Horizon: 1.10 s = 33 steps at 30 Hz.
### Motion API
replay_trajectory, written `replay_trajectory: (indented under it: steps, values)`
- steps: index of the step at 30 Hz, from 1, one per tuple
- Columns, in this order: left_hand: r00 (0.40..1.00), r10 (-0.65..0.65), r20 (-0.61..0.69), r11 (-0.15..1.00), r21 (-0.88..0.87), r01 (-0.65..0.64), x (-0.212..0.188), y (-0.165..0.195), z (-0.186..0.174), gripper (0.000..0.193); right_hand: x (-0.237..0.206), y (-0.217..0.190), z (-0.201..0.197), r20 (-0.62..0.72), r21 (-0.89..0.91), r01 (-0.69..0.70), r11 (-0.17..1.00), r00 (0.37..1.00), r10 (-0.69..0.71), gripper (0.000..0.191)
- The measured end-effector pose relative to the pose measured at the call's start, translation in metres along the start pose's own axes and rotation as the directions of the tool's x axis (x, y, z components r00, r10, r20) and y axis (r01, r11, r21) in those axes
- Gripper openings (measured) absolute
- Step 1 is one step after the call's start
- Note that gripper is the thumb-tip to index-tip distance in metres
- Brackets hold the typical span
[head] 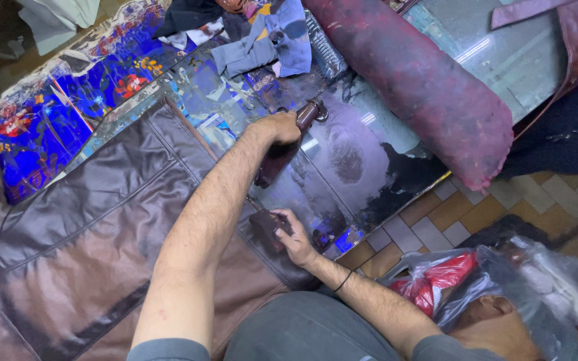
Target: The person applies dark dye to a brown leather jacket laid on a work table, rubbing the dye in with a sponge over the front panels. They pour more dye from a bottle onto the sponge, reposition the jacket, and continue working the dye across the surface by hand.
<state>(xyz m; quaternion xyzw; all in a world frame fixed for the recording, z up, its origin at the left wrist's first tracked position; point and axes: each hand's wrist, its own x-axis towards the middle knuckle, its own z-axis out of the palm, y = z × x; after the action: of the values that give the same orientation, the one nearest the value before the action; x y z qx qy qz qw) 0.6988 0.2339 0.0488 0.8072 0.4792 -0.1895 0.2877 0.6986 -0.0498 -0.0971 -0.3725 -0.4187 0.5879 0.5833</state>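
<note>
Leather strip (277,162), dark maroon and narrow, lies on the glass-topped worktable (369,144) between the two hands, its long axis running on a diagonal from lower left to upper right in the head view. Left hand (280,127) is closed over the strip's far, upper part, clamped on a dark handled tool (309,115) whose brown head projects just beyond the knuckles toward the upper right; what kind of tool it is cannot be told. Right hand (294,235) sits nearer the body, fingers curled and pressing on a small dark leather piece (265,228) at the table's near edge; a thin dark band circles its wrist. The hands are apart, one at each end of the diagonal, the left farther from the body and the right closer. The strip thus points away from the person, toward the rolled red hide (423,87) that lies across the table's far right. Left of both forearms, a large brown leather panel (81,234) with stitched seams is spread flat, touching the table edge. Blue cloth rags (269,40) lie beyond the left hand. A clear plastic bag (503,281) with red contents rests on the tiled floor (436,227) at right.
</note>
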Motion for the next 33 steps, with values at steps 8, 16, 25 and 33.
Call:
replay_trajectory:
  steps: [8, 16, 25, 33]
  values:
    - [1.000, -0.002, 0.005, 1.000, -0.020, 0.002, 0.002, 0.001, 0.000, 0.062, 0.001, 0.004, -0.004, 0.020, -0.085, 0.151, 0.985, 0.989, -0.150, 0.041]
    - [0.998, 0.056, 0.006, 0.998, -0.032, -0.056, -0.013, 0.000, -0.010, 0.066, 0.002, -0.001, -0.014, -0.353, 0.471, 0.151, 0.869, 0.935, 0.029, 0.045]
    - [0.960, 0.279, 0.018, 0.958, -0.077, -0.276, -0.029, -0.003, -0.018, 0.060, 0.146, -0.139, -0.172, -0.594, 0.286, 0.171, 0.943, 0.804, 0.034, 0.024]
    - [0.940, 0.342, -0.007, 0.915, -0.224, -0.335, -0.031, -0.007, -0.025, 0.061, 0.167, -0.163, -0.205, -0.011, 0.545, -0.307, 0.780, 0.928, 0.373, 0.036]
